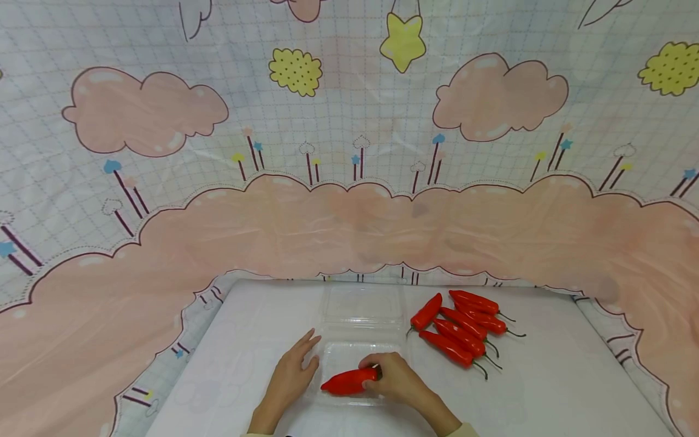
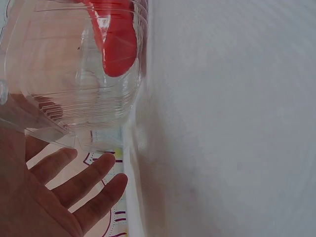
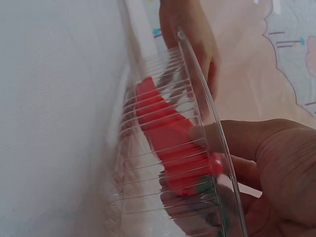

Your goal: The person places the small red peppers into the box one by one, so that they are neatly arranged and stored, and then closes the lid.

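Observation:
A clear plastic clamshell box (image 1: pixel 334 355) lies with its lid (image 1: pixel 363 303) laid back on the white table. Inside its base is a red chili pepper (image 1: pixel 348 383), tip toward the left. My right hand (image 1: pixel 397 377) pinches this pepper near its stem end, thumb in front and fingers behind; the right wrist view shows the pepper (image 3: pixel 165 131) through the ribbed wall. At the box's left side is my left hand (image 1: pixel 292 371), fingers extended, with the thumb near the rim. In the left wrist view its fingers (image 2: pixel 81 185) are spread beside the clear wall.
Several red chili peppers (image 1: pixel 459 337) with green stems lie in a loose group right of the box. The white tabletop (image 1: pixel 546 388) extends to both sides. Behind it hangs a cloth (image 1: pixel 349 233) printed with clouds and stars.

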A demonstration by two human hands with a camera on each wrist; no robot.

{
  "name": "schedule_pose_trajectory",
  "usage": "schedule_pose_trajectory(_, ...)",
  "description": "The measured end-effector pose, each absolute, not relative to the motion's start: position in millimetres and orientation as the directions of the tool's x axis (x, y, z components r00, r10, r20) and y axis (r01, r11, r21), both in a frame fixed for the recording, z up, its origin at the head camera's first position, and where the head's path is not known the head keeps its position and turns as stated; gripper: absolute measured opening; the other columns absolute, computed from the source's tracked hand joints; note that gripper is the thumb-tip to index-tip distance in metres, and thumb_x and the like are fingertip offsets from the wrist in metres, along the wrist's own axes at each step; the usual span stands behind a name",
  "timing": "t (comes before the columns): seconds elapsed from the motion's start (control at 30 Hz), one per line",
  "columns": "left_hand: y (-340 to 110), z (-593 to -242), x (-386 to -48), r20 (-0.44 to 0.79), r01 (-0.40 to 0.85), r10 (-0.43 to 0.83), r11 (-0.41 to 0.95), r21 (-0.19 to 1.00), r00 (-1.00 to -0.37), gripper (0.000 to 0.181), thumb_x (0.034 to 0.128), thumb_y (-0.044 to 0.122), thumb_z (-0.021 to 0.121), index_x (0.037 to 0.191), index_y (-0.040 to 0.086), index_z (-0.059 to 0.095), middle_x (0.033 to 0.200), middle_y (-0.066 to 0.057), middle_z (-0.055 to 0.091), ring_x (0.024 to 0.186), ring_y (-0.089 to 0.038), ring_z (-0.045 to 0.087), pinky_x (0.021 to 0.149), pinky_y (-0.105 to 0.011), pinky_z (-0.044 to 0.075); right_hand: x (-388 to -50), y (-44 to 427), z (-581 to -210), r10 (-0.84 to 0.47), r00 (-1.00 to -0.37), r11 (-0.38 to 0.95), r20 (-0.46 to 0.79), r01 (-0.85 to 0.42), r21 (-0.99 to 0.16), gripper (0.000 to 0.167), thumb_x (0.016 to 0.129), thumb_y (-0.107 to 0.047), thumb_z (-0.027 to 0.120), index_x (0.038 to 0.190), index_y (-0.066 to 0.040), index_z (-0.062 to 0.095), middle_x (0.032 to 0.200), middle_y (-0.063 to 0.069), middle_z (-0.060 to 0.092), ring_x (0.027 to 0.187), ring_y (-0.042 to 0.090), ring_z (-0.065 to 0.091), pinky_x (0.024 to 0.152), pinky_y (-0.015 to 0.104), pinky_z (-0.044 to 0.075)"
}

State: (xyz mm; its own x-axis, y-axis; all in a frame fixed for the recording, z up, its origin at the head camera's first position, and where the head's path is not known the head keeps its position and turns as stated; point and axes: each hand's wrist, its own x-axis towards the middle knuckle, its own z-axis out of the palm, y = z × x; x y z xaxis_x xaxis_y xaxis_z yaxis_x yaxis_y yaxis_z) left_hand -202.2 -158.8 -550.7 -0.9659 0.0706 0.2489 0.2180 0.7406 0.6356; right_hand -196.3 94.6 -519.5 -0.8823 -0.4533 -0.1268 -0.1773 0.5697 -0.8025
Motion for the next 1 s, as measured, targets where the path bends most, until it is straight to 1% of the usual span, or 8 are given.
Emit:
schedule_pose_trajectory(0.23,-158,-550,-202,0.251,0.222,0.076,0.746,0.628,-0.965,0.041,0.0904,0.015,0.065,0.132,0.015,0.063,0.149,-0.001,0.052,0.129,-0.029,0.057,0.099,-0.049,0.052,-195,93,-520,-0.488,-0.859,0.568,-0.155,-0.177,-0.804,0.022,0.080,-0.012,0.077,0.102,-0.015,0.073,0.092,-0.005,0.071,0.080,0.009,0.061,0.079,0.033,0.061)
schedule_pose_trajectory(0.33,-158,-549,-203,0.249,0.221,0.076,0.744,0.631,-0.966,0.041,0.0903,0.015,0.065,0.131,0.015,0.063,0.149,-0.001,0.051,0.130,-0.030,0.056,0.099,-0.049,0.052,-196,94,-517,-0.491,-0.858,0.563,-0.149,-0.182,-0.806,0.026,0.081,-0.013,0.077,0.106,-0.013,0.072,0.096,-0.003,0.072,0.083,0.010,0.064,0.080,0.034,0.061)
schedule_pose_trajectory(0.47,-157,-549,-203,0.245,0.216,0.074,0.748,0.627,-0.967,0.041,0.0901,0.015,0.065,0.131,0.015,0.063,0.149,-0.001,0.052,0.129,-0.030,0.057,0.098,-0.049,0.052,-197,96,-513,-0.487,-0.863,0.539,-0.137,-0.173,-0.825,0.032,0.083,-0.014,0.075,0.114,-0.010,0.068,0.106,0.004,0.072,0.091,0.015,0.067,0.083,0.037,0.060)
schedule_pose_trajectory(0.57,-157,-549,-203,0.248,0.218,0.074,0.748,0.626,-0.966,0.041,0.0900,0.015,0.065,0.131,0.015,0.063,0.148,-0.002,0.052,0.129,-0.030,0.057,0.098,-0.050,0.052,-198,98,-509,-0.480,-0.868,0.521,-0.128,-0.164,-0.838,0.034,0.084,-0.015,0.074,0.117,-0.009,0.067,0.111,0.008,0.071,0.095,0.018,0.067,0.084,0.040,0.060)
schedule_pose_trajectory(0.8,-158,-549,-202,0.259,0.229,0.078,0.747,0.625,-0.963,0.041,0.0900,0.015,0.065,0.131,0.014,0.063,0.148,-0.003,0.052,0.129,-0.031,0.056,0.098,-0.050,0.052,-196,104,-500,-0.478,-0.875,0.514,-0.083,-0.201,-0.834,0.037,0.086,-0.019,0.073,0.121,-0.009,0.066,0.114,0.010,0.071,0.097,0.018,0.067,0.087,0.040,0.059)
schedule_pose_trajectory(1.0,-158,-550,-202,0.258,0.228,0.078,0.748,0.623,-0.963,0.041,0.0902,0.015,0.065,0.131,0.015,0.063,0.148,-0.002,0.052,0.128,-0.030,0.058,0.095,-0.049,0.054,-191,109,-490,-0.473,-0.879,0.512,-0.056,-0.223,-0.829,0.037,0.087,-0.020,0.073,0.121,-0.008,0.066,0.115,0.010,0.071,0.099,0.018,0.067,0.088,0.040,0.059)
